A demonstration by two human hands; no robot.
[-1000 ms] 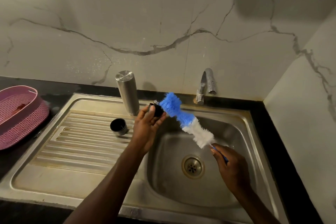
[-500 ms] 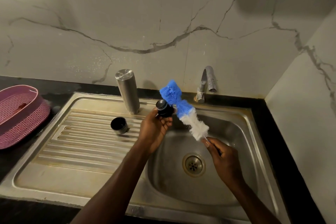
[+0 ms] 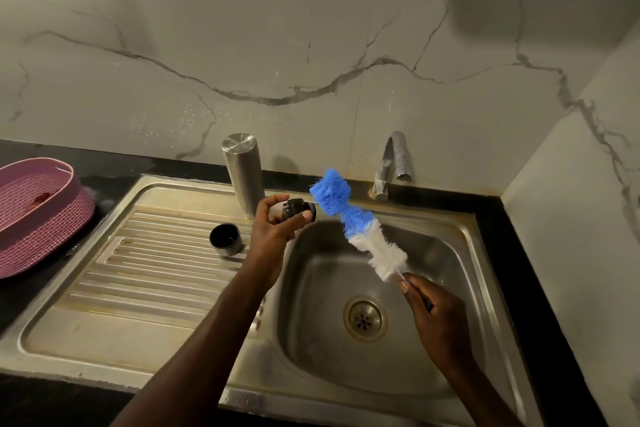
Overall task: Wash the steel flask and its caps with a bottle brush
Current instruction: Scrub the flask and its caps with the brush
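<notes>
Right hand (image 3: 438, 314) grips bottle brush (image 3: 356, 224) angled up-left toward cap (image 3: 298, 212) pinched by left hand (image 3: 275, 229).

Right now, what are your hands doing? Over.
Left hand holds small cap. Right hand grips bottle brush, bristles beside cap. Flask upside down, cup cap on drainboard. Nothing in the way.

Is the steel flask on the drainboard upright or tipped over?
Upright. The flask stands on end on the drainboard, its flat round end facing up.
</notes>
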